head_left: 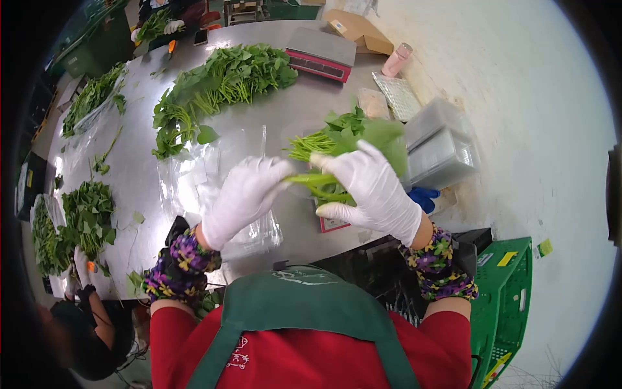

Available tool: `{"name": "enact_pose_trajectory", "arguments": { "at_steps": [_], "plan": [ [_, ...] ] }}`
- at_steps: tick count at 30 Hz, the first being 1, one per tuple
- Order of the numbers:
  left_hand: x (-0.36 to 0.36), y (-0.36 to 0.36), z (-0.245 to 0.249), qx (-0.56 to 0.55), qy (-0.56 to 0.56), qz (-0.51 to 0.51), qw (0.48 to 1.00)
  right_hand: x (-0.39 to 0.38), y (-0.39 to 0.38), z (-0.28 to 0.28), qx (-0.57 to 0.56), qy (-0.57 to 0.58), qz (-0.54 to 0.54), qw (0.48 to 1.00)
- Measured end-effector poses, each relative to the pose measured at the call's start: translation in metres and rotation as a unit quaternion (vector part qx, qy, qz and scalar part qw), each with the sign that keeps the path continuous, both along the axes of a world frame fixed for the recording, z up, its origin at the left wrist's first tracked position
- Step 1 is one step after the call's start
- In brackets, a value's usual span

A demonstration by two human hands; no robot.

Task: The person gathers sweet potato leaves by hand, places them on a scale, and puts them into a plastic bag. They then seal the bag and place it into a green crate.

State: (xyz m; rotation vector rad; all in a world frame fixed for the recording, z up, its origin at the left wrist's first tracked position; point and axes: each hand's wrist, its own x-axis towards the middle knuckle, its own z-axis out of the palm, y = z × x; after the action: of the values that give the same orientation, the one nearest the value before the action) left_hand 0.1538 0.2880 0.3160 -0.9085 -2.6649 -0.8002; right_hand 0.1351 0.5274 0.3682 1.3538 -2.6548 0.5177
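Note:
My left hand [245, 198], in a white glove, pinches the cut ends of a few green stems [304, 178] above the table. My right hand [376, 185], also gloved, curls round the same stems from the other side, thumb and fingers bent about them. Blurred leaves [385, 139] show just beyond the right hand. Directly behind my hands lies a bunch of leafy greens [317, 144], stems towards the left. A red-edged device [334, 225] is mostly covered by my right hand. Clear plastic bags [249, 236] lie flat under and beside my left hand.
A long heap of greens [227, 78] lies at the back, near a red scale [321, 55]. Plastic containers [444, 152] and a pink bottle [396, 59] line the wall. A green crate [502, 298] stands at right. Co-workers' gloved hands [81, 266] handle greens at left and far back.

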Motion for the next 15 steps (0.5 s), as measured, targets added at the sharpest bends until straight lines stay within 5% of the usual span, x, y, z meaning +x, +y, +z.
{"name": "enact_pose_trajectory", "arguments": {
  "at_steps": [1, 3, 9, 11, 13, 15],
  "plan": [
    [-0.008, 0.004, 0.001, 0.045, 0.036, -0.001, 0.998, 0.000, -0.002, 0.003, -0.045, 0.099, -0.053, 0.993],
    [-0.014, 0.008, 0.004, 0.060, 0.045, -0.006, 0.997, -0.003, 0.005, -0.008, -0.058, 0.094, -0.062, 0.992],
    [-0.013, 0.015, -0.020, -0.001, 0.028, -0.071, 0.997, -0.001, 0.038, -0.023, 0.020, -0.122, -0.019, 0.992],
    [-0.017, 0.016, -0.030, -0.047, -0.033, -0.058, 0.997, -0.003, 0.038, -0.029, -0.011, -0.099, -0.013, 0.995],
    [-0.026, 0.018, -0.033, 0.019, 0.023, 0.002, 1.000, -0.013, 0.034, -0.027, 0.107, 0.111, -0.050, 0.987],
    [-0.038, 0.020, -0.043, 0.084, 0.076, 0.063, 0.992, -0.038, 0.026, -0.036, 0.118, 0.176, -0.061, 0.975]
  ]
}}
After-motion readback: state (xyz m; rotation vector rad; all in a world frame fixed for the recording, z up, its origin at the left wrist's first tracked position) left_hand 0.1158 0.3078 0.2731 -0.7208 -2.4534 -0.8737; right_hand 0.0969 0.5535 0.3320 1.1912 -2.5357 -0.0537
